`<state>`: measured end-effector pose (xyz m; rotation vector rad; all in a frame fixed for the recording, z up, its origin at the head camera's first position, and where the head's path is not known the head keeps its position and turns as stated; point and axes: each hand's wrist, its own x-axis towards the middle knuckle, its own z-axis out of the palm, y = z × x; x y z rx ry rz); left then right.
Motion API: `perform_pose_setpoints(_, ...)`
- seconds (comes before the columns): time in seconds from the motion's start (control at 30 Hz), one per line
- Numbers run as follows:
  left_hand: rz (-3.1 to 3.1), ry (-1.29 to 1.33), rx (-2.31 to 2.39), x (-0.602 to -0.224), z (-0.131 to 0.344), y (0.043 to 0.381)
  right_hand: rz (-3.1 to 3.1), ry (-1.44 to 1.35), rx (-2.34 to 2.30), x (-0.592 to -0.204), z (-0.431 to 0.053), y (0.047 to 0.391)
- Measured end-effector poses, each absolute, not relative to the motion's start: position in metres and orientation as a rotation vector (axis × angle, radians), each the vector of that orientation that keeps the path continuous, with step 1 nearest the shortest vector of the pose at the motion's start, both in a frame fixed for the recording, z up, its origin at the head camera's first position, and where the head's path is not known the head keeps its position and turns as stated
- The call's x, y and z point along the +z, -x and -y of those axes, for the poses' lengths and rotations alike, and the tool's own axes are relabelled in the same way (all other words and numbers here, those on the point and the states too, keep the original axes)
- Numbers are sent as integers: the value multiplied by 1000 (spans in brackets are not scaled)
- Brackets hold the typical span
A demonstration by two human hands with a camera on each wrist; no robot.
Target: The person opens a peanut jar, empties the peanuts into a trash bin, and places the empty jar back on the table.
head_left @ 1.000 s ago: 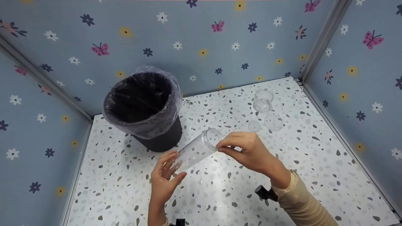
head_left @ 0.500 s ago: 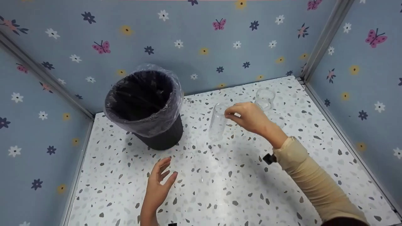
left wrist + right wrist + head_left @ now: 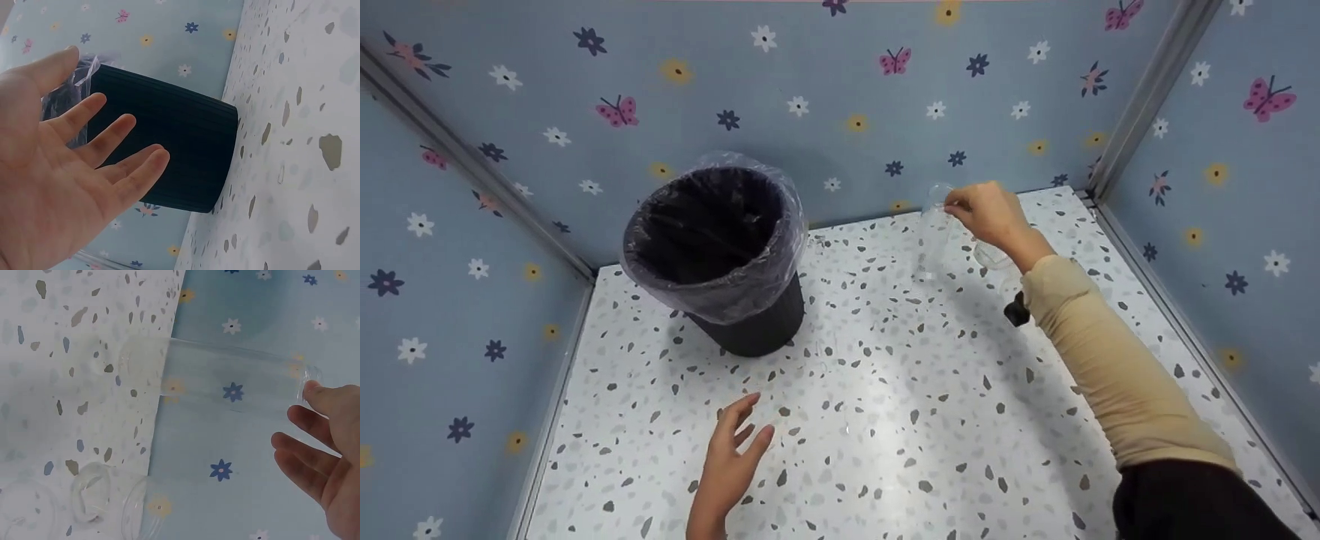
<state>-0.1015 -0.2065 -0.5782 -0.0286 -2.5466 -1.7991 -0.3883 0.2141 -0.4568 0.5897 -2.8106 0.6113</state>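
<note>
My right hand pinches the rim of a tall clear plastic jar near the back wall. In the right wrist view the jar is see-through, with its threaded mouth between thumb and forefinger; the other fingers are loosely bent beside it. Its far end overlaps the tabletop there. A shorter clear container stands close by, partly behind my right hand and wrist in the head view. My left hand hovers over the near left of the table, fingers spread and relaxed, holding nothing.
A black bin lined with a clear bag stands at the back left; in the left wrist view it is just beyond my left fingers. A flat clear disc lies near the short container. Patterned walls enclose the speckled table.
The left hand has let go of the jar and drawn back toward the near left. My right hand has carried the jar away to the back right, turning it from slanted to upright.
</note>
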Motion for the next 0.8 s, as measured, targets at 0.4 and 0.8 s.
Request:
perform_pose_setpoints(0.4,2469,1,-1868,-583,211,94,2928,-402,537,-468,-232,413)
perform_pose_setpoints(0.8,2508,-8,-1767,-588,207,92,3011,-336,537,-485,-235,408)
